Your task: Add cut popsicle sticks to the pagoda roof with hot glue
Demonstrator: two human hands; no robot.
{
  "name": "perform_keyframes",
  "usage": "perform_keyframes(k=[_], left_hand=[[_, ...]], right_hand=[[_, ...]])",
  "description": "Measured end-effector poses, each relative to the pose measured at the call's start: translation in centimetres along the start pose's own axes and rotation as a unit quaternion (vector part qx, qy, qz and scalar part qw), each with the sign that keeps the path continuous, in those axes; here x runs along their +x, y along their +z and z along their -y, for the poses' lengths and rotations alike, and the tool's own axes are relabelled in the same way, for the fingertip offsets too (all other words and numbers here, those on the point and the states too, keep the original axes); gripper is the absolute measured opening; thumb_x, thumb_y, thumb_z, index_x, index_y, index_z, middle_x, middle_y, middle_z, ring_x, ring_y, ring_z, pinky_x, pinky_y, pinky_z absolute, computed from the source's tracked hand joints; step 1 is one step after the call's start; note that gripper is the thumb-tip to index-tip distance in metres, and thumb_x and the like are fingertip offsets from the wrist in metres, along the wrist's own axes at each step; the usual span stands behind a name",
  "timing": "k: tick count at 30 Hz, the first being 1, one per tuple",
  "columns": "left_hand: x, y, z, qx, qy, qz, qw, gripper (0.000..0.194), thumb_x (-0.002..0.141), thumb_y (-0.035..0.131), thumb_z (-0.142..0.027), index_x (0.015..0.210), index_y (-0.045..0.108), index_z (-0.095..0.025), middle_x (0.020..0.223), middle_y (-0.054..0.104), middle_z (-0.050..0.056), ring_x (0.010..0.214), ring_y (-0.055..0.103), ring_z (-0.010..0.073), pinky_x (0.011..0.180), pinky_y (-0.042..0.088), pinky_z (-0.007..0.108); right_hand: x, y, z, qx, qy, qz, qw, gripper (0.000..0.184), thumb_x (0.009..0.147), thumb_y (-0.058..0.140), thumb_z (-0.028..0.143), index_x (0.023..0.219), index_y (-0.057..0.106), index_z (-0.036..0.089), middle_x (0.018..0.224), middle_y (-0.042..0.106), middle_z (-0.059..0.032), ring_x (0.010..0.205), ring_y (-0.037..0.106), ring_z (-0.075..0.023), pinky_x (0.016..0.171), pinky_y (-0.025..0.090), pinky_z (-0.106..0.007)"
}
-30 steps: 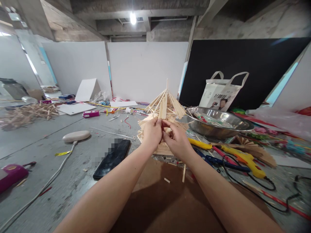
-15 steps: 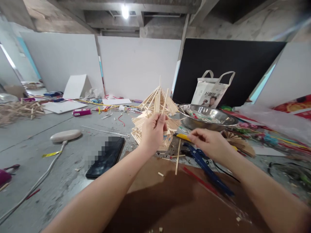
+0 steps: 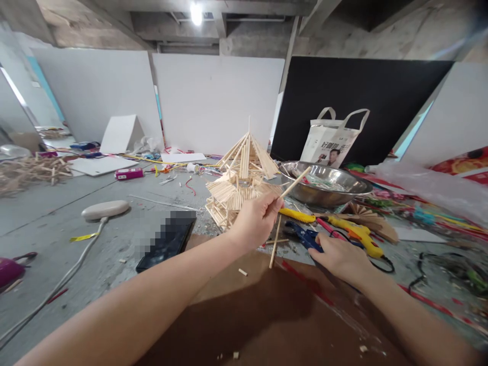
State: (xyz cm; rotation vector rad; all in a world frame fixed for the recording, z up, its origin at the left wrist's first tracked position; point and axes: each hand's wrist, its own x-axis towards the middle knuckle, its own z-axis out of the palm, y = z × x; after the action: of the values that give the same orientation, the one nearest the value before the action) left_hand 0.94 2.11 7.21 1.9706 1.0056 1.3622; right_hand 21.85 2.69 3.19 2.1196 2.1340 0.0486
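Observation:
My left hand (image 3: 253,223) is closed on a thin wooden stick (image 3: 295,184), which slants up to the right. It is just in front of a pagoda-like model (image 3: 224,190) built of wooden sticks, with a pointed roof, and hides part of its lower tiers. My right hand (image 3: 341,256) is closed round the handle of a blue hand cutter (image 3: 305,235), whose head points up and to the left. A loose stick (image 3: 275,244) lies between my hands. Behind the cutter is a yellow utility knife (image 3: 297,216), and to its right a yellow glue gun (image 3: 360,235).
A brown board (image 3: 229,305) lies in front of me. At left are a black phone (image 3: 168,249) and a white corded oval device (image 3: 105,209). A steel bowl (image 3: 328,188) and a white bag (image 3: 324,140) stand behind. Craft scraps clutter the right side.
My left hand has come away from the model, moving right and tipping its stick to the right. My right hand has moved down and right, from beside the knife onto the cutter.

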Motion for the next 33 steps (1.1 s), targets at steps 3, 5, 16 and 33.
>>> perform_keyframes(k=[3, 5, 16, 33], left_hand=[[-1.3, 0.1, 0.8, -0.013, -0.045, 0.039, 0.998, 0.025, 0.082, 0.032, -0.031, 0.069, 0.048, -0.017, 0.05, 0.042, -0.003, 0.044, 0.036, 0.007, 0.046, 0.028, 0.019], [-2.1, 0.2, 1.5, -0.015, -0.076, 0.047, 0.996, 0.026, 0.082, 0.033, -0.032, 0.069, 0.049, -0.017, 0.048, 0.042, -0.004, 0.044, 0.037, 0.007, 0.046, 0.029, 0.018], [-5.1, 0.6, 5.0, -0.063, -0.163, 0.019, 0.984, 0.031, 0.081, 0.034, -0.04, 0.067, 0.047, -0.015, 0.05, 0.041, -0.005, 0.045, 0.036, 0.0056, 0.046, 0.03, 0.018], [-6.1, 0.3, 4.3, -0.166, -0.151, 0.027, 0.974, 0.028, 0.08, 0.038, -0.038, 0.07, 0.047, -0.014, 0.073, 0.053, 0.002, 0.05, 0.049, 0.0057, 0.05, 0.042, 0.021]], right_hand=[[0.4, -0.2, -0.3, 0.049, 0.042, -0.03, 0.997, 0.041, 0.072, 0.035, 0.048, 0.096, 0.051, 0.019, 0.091, 0.061, -0.0116, 0.083, 0.057, -0.0292, 0.063, 0.038, -0.036], [0.4, -0.9, -0.6, 0.08, 0.059, -0.055, 0.994, 0.052, 0.068, 0.041, 0.051, 0.108, 0.047, 0.018, 0.098, 0.06, -0.0126, 0.086, 0.056, -0.0309, 0.064, 0.038, -0.036], [-0.7, -3.2, -1.8, 0.572, 0.032, -0.291, 0.766, 0.021, 0.054, 0.06, 0.025, 0.074, 0.057, 0.019, 0.057, 0.052, 0.0035, 0.049, 0.048, -0.0119, 0.046, 0.037, -0.024], [-2.1, -4.8, 3.9, 0.746, -0.053, -0.078, 0.659, 0.016, 0.052, 0.055, 0.019, 0.065, 0.046, 0.02, 0.036, 0.034, 0.0088, 0.027, 0.027, -0.004, 0.028, 0.014, -0.018]])
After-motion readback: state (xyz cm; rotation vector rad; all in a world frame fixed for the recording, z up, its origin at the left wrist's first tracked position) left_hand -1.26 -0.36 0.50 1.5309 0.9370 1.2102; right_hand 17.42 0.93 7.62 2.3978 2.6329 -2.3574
